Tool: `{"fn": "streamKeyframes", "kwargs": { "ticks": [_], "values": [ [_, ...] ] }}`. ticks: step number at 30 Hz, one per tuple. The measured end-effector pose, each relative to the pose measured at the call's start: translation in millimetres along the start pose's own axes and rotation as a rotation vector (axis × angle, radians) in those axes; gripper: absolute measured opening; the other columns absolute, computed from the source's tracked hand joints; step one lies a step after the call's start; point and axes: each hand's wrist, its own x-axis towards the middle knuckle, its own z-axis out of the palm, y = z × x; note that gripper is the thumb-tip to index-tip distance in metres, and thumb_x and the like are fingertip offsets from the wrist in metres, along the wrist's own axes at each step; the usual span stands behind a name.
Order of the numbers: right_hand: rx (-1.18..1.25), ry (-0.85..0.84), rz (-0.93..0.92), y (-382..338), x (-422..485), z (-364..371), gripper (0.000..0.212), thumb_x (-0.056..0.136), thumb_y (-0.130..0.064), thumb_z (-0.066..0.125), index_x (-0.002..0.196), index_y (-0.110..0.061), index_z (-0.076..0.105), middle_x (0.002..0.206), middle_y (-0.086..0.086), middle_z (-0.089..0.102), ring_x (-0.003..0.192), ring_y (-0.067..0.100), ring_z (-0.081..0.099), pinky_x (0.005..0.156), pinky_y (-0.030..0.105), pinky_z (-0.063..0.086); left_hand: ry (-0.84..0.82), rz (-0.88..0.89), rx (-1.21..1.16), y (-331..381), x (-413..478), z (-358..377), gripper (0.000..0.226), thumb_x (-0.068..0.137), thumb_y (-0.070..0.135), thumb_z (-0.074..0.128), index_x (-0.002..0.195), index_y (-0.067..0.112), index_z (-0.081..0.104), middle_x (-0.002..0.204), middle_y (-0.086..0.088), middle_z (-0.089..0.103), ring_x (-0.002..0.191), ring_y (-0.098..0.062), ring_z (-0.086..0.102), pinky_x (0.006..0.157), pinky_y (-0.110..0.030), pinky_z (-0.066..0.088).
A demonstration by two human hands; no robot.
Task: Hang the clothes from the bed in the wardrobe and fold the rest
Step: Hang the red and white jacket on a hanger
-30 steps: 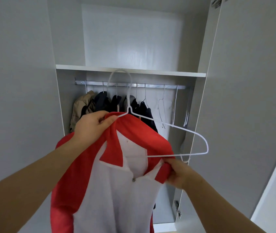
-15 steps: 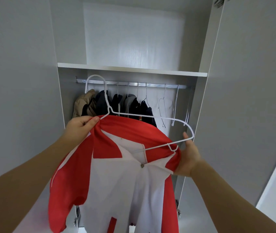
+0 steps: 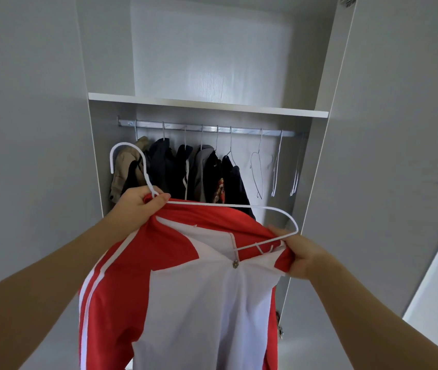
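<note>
While left hand (image 3: 139, 206) grips hanger (image 3: 228, 206), right hand (image 3: 302, 256) pinches jacket (image 3: 185, 289).

Red-and-white jacket (image 3: 185, 289) half-threaded on tilted white hanger (image 3: 239, 206)

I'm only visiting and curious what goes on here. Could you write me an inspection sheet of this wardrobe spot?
Surface: white shelf over a metal rail.
Job's things: red and white jacket partly on white hanger, hook not yet on rail.
Clutter: dark clothes and empty hangers hang on the rail.
Fingers: left hand grips hanger neck and collar; right hand pinches jacket shoulder.
Cables: nothing seen.
Surroundings: open grey wardrobe door at right.
</note>
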Motion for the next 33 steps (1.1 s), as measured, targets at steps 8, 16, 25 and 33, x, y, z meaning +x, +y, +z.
{"fn": "streamKeyframes", "kwargs": {
  "ticks": [8, 16, 25, 33],
  "values": [
    [-0.132, -0.038, 0.039, -6.6, -1.7, -0.8, 0.04, 0.076, -0.041, 0.07, 0.093, -0.006, 0.072, 0.085, 0.02, 0.073, 0.071, 0.034, 0.071, 0.059, 0.045, 0.058, 0.025, 0.04, 0.149, -1.6, -3.0, -3.2, 0.016, 0.092, 0.01, 0.055, 0.079, 0.012, 0.064, 0.075, -0.002, 0.063, 0.07, -0.008, 0.059, 0.064, -0.008, 0.046],
    [-0.571, 0.455, -0.427, -2.7, 10.6, 10.5, 0.025, 0.076, -0.027, 0.076, 0.079, -0.016, 0.053, 0.077, 0.005, 0.059, 0.067, 0.021, 0.056, 0.06, 0.032, 0.049, -0.047, 0.127, 0.243, 6.1, -14.3, 3.0, 0.016, 0.081, 0.019, 0.07, 0.081, 0.033, 0.061, 0.08, 0.008, 0.065, 0.074, -0.004, 0.061, 0.069, -0.017, 0.049],
    [-0.446, 0.036, -0.692, 5.5, -24.8, 74.5, 0.017, 0.08, -0.013, 0.07, 0.074, -0.021, 0.057, 0.058, -0.006, 0.059, 0.045, -0.001, 0.054, 0.046, 0.012, 0.043, -0.055, 0.111, 0.508, 8.3, -11.2, 55.8, 0.018, 0.08, 0.036, 0.067, 0.093, 0.024, 0.062, 0.079, 0.008, 0.065, 0.077, -0.01, 0.06, 0.07, -0.031, 0.047],
    [-0.782, 0.236, -0.926, -4.5, -27.0, 46.7, 0.017, 0.094, -0.029, 0.049, 0.106, -0.03, 0.061, 0.069, -0.016, 0.058, 0.071, 0.008, 0.057, 0.074, 0.032, 0.049, -0.036, 0.043, 0.068, 22.4, -2.1, 41.0, 0.023, 0.072, 0.012, 0.077, 0.079, 0.03, 0.065, 0.072, 0.013, 0.066, 0.069, 0.008, 0.059, 0.062, -0.001, 0.041]
  ]
}}
